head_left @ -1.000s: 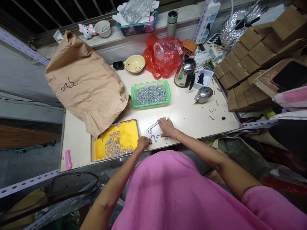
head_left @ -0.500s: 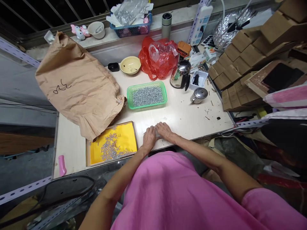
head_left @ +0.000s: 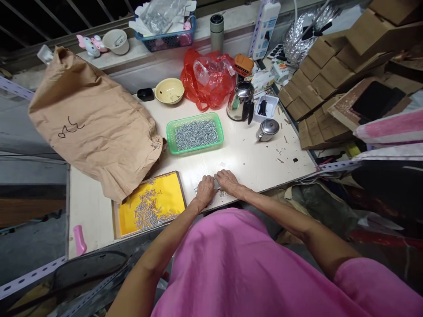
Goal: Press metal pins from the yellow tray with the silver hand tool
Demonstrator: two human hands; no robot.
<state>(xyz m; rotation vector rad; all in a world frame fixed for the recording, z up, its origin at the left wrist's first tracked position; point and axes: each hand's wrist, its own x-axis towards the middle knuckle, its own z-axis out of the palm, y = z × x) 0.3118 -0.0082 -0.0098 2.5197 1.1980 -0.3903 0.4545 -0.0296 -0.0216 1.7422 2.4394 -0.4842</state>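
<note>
My left hand (head_left: 205, 190) and my right hand (head_left: 228, 181) lie side by side at the front edge of the white table (head_left: 251, 158). Both are closed down over a small metal hand tool (head_left: 217, 186), which they hide almost entirely. Left of my hands, a wooden-framed yellow tray (head_left: 168, 191) holds several small metal pins. Beyond my hands stands a green basket (head_left: 170, 132) full of the same pins.
A large brown paper sack (head_left: 92, 127) lies at the left. At the back are a yellow bowl (head_left: 169, 90), a red plastic bag (head_left: 208, 79), a steel kettle (head_left: 240, 102) and a small steel pot (head_left: 267, 129). Cardboard boxes (head_left: 317, 88) are stacked at the right. A pink-handled item (head_left: 79, 240) lies front left.
A second ago the tool's handle stood open between my hands. My left hand has moved onto it next to the right, and both now cover it. The camera has shifted right.
</note>
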